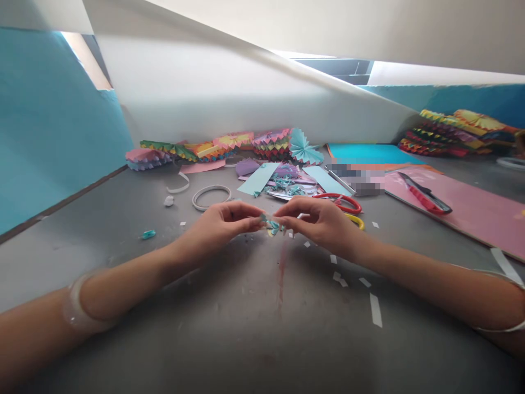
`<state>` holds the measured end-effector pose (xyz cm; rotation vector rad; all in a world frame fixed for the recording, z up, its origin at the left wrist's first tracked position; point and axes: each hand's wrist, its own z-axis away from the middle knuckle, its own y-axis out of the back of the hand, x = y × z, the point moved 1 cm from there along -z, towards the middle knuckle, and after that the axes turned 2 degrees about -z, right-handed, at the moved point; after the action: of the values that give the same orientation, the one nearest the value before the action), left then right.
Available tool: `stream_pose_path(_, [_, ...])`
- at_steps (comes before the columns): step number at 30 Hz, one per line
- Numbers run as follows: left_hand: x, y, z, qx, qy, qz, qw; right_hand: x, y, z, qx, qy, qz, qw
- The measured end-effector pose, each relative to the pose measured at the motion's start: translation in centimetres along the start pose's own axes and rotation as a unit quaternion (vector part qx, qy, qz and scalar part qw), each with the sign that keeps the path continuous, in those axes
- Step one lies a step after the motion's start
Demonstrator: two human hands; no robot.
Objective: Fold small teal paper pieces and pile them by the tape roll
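My left hand [223, 224] and right hand [315, 221] pinch a small teal folded-paper scrap [269, 223] steadily between fingertips, just above the grey tabletop [246, 312].

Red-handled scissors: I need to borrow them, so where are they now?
In the head view, the red-handled scissors lie on the grey tabletop, just beyond the right hand, beside a yellow loop.
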<state>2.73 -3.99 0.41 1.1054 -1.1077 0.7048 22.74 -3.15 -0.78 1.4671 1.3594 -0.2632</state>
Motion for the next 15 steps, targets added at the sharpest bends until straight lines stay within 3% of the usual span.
stream_pose_path(3, [0.26, -0.09, 0.14, -0.002, -0.010, -0.019, 1.000, 0.05, 0.09, -0.23, -0.016, -0.037, -0.001, 0.999])
stream_pose_path(15, [0.29, -0.46, 0.19, -0.025, -0.034, -0.035, 0.998, -0.26, -0.13, -0.26, -0.001, -0.010, 0.057, 0.998])
